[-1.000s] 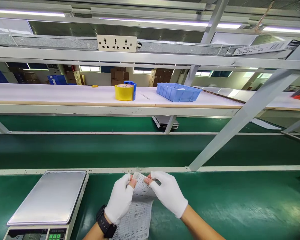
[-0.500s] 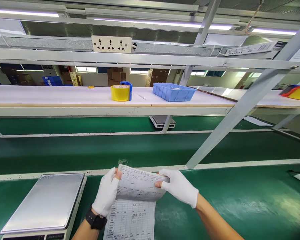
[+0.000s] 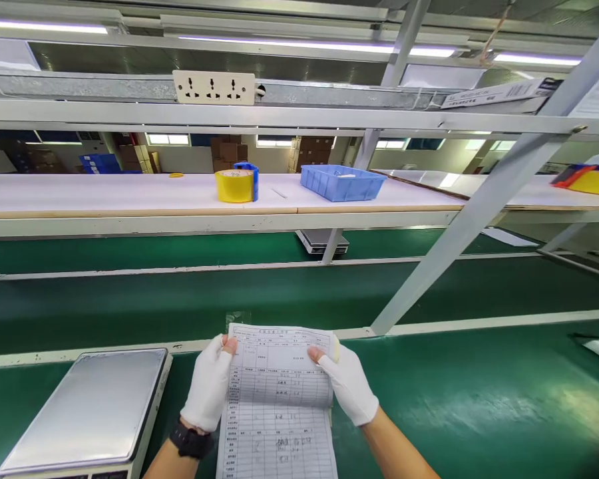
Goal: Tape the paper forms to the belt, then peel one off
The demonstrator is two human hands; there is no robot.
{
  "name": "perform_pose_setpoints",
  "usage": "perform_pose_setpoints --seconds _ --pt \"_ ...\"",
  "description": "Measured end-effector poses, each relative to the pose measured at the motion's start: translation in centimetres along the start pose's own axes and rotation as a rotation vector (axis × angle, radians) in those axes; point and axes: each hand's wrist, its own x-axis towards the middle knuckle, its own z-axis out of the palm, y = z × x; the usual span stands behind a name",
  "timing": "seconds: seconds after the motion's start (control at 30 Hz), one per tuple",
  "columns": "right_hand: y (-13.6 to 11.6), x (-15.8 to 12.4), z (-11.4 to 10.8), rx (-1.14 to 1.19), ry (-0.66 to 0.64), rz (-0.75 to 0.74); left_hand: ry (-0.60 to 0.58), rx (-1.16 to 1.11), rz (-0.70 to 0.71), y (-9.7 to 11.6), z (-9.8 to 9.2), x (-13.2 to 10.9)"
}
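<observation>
A stack of printed form sheets (image 3: 279,399) with handwritten entries is held up in front of me above the green work surface. My left hand (image 3: 210,382), in a white glove with bare fingertips and a black watch at the wrist, is closed on the upper left edge, thumb in front. At the upper right edge my right hand (image 3: 347,382), gloved the same way, pinches the sheets with its thumb on the front. The paper bends across its middle, and its lower end runs out of view.
A weighing scale (image 3: 92,406) stands at the left on the green surface (image 3: 454,392). A slanted metal post (image 3: 429,233) rises at the right. On the white shelf (image 3: 104,193) are a yellow tape roll (image 3: 233,186) and a blue bin (image 3: 342,184). A socket strip (image 3: 213,88) hangs above.
My right hand has drawn slightly left and down. The upper part of the sheets, folded over before, now faces me with its heading visible. The view has shifted slightly.
</observation>
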Motion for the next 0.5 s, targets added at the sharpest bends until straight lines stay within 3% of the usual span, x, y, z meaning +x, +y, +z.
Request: perform_pose_setpoints --seconds 0.13,0.2,0.27,0.33,0.4,0.43,0.5 --pt "1.0 0.6 -0.9 -0.043 -0.003 0.039 0.081 0.097 0.052 0.4 0.3 -0.3" --pt "0.9 0.8 -1.4 -0.165 0.079 -0.023 0.096 0.121 0.069 0.4 0.4 -0.4" --pt "0.2 0.6 -1.3 -0.4 0.321 -0.249 0.095 0.177 0.096 0.4 0.5 -0.5" --pt "-1.1 0.0 -0.4 -0.682 0.475 -0.648 0.086 0.278 0.125 0.2 0.8 -0.7" --pt "-2.5 -0.8 1.4 -0.924 0.361 -1.039 0.061 0.347 0.152 0.2 1.4 -0.9" --pt "-3.0 -1.2 2.5 -1.003 0.262 -1.151 0.044 0.362 0.161 0.2 1.7 -1.0" --pt "-3.7 -1.4 4.4 -1.087 0.159 -1.197 0.003 0.38 0.174 0.3 2.2 -1.2"
